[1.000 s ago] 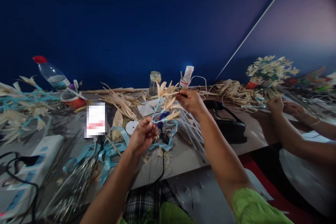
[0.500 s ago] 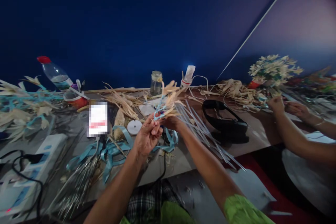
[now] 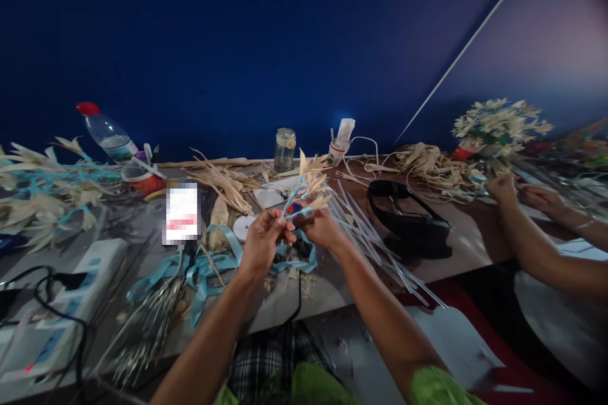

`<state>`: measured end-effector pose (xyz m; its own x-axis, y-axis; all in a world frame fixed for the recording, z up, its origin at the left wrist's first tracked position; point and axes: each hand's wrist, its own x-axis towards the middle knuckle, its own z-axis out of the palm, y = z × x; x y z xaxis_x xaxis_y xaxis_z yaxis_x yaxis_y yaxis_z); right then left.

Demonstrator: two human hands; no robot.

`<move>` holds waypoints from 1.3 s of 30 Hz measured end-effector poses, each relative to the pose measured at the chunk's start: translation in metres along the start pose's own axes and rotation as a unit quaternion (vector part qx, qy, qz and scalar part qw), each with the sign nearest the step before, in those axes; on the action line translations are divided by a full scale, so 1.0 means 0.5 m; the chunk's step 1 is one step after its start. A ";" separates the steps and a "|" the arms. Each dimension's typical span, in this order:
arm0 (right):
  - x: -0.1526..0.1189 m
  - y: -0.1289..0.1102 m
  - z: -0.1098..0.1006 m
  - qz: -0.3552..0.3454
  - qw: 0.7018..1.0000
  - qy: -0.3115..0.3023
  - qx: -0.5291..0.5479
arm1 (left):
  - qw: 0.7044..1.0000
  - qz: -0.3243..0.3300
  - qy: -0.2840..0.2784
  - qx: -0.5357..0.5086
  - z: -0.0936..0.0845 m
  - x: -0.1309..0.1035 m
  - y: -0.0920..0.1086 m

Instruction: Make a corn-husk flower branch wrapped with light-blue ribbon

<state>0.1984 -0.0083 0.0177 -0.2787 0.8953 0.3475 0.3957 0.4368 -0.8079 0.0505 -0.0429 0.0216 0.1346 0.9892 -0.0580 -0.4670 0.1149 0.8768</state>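
Observation:
My left hand [image 3: 263,237] pinches the stem base of a small spray of corn-husk flowers [image 3: 311,185], cream petals on branches wrapped in light blue. Close against the spray from the right is my right hand [image 3: 323,228], its fingers curled and partly hidden behind the petals, so what they grip does not show. A small red and blue thing [image 3: 295,207] shows between the hands, too small to name. Light blue ribbon [image 3: 228,243] lies loosely on the table under and left of my hands. A white spool [image 3: 242,228] sits just beyond my left hand.
Dry husks [image 3: 221,183], a glass jar [image 3: 285,149] and a cup [image 3: 338,150] stand behind. Thin clear sticks [image 3: 370,234] and a black headset-like object [image 3: 408,218] lie right. Wires [image 3: 152,329] and a power strip [image 3: 78,304] are left. A co-worker's hands [image 3: 522,193] work at far right.
The flower spray has turned slightly and looks sharper. My right hand has shifted a little right and shows more beside the spray; my left hand stays at the stem.

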 end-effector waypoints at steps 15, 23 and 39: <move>0.014 -0.020 0.014 0.090 0.950 0.018 0.300 | 0.988 0.010 -0.013 0.154 -0.019 0.028 -0.021; 0.023 -0.020 0.023 0.140 0.937 0.035 0.317 | 0.990 0.061 0.020 0.124 -0.026 0.036 -0.029; 0.016 0.045 0.077 0.129 0.880 0.009 0.457 | 0.994 0.054 0.099 0.008 -0.037 0.056 -0.074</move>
<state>0.1713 0.0053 -0.0161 -0.2663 0.9589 0.0976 -0.4285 -0.0270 -0.9031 0.0554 -0.0180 -0.0214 -0.0905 0.9944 -0.0551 -0.4553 0.0079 0.8903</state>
